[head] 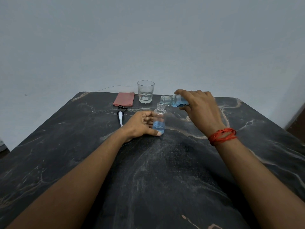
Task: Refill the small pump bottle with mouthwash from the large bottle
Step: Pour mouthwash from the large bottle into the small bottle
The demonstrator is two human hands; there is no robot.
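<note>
The small clear bottle point(159, 119) stands upright on the dark marble table point(165, 171), uncapped, with blue mouthwash in its lower third. My left hand point(140, 124) grips its base from the left. My right hand point(200, 107) holds the large mouthwash bottle point(173, 100) tipped almost flat, its open mouth right over the small bottle's neck; most of its body is hidden under my fingers. The pump head point(120, 114), black cap and white tube, lies on the table to the left of my left hand.
An empty drinking glass point(145, 93) stands near the table's far edge, behind the small bottle. A folded pink cloth point(124, 101) lies to its left. A thin wire runs along the wall. The wall stands just behind the table.
</note>
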